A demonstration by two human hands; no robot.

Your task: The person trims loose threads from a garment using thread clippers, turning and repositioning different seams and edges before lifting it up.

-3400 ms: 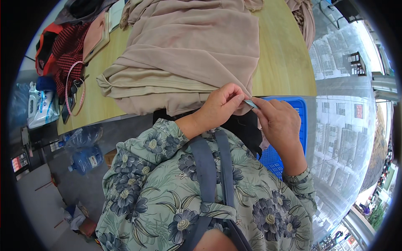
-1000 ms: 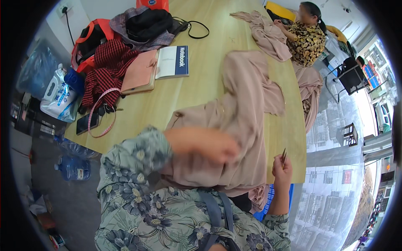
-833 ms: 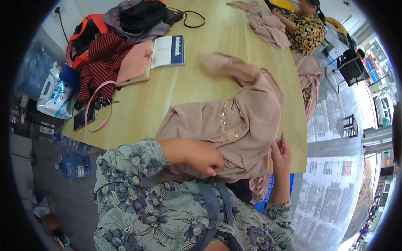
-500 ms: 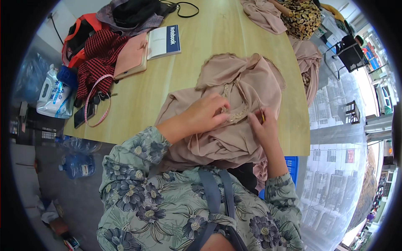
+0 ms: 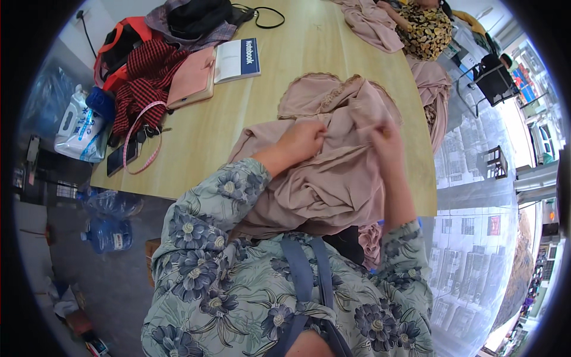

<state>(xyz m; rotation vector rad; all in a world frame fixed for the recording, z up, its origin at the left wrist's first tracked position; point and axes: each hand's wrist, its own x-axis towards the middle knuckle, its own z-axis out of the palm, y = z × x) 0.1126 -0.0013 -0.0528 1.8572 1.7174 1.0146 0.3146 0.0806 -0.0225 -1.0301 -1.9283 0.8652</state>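
A dusty-pink garment (image 5: pixel 324 184) lies bunched at the table's near edge and spills toward my lap. Its far part has a scalloped, trimmed border, and a strip of beaded trim shows near the top. My left hand (image 5: pixel 302 141) is closed, pinching a fold of the cloth near the middle. On the right side my right hand (image 5: pixel 386 141) is slightly blurred, its fingers closed on a raised part of the same cloth. The small golden snips held earlier cannot be made out now.
On the wooden table (image 5: pixel 226 113) lie a pink notebook (image 5: pixel 191 77), a white-and-blue notebook (image 5: pixel 238 60), a tape measure (image 5: pixel 128 146), a phone (image 5: pixel 122 157) and piled clothes (image 5: pixel 146 62). Another person (image 5: pixel 422 30) sits at the far right with pink cloth. Large bottles (image 5: pixel 109 235) stand on the floor.
My right hand has moved up and away, lifting and folding the cloth over the beaded neckline. My left hand has shifted slightly up and closed on the fabric. The snips have gone from sight.
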